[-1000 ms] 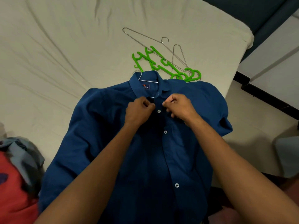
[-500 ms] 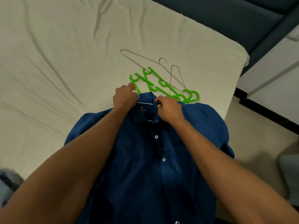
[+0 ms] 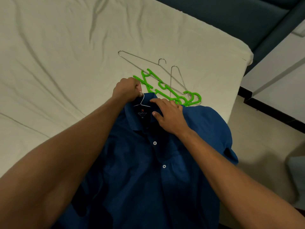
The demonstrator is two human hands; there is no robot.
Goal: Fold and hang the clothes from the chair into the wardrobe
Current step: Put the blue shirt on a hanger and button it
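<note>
Blue shirt (image 3: pixel 148 171), smooth woven cloth, white buttons, lying flat at bed's (image 3: pixel 66 63) near right corner; long axis running near-to-far, collar pointing toward far edge; left hand (image 3: pixel 126 90) gripping thin wire hanger hook (image 3: pixel 142 100) poking from collar; right hand (image 3: pixel 170 115) resting fingers spread on collar; green plastic hangers (image 3: pixel 165 87) and bare wire hangers (image 3: pixel 148 63) lying just beyond collar on creased cream sheet.

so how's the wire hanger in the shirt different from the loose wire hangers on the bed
The hanger in the blue shirt shows only its hook and neck at the collar, gripped by the left hand; the loose wire hangers lie fully exposed, untouched. The shirt's hanger carries a garment; the loose ones lie bare across the green plastic hangers. All are thin silver wire.
</note>
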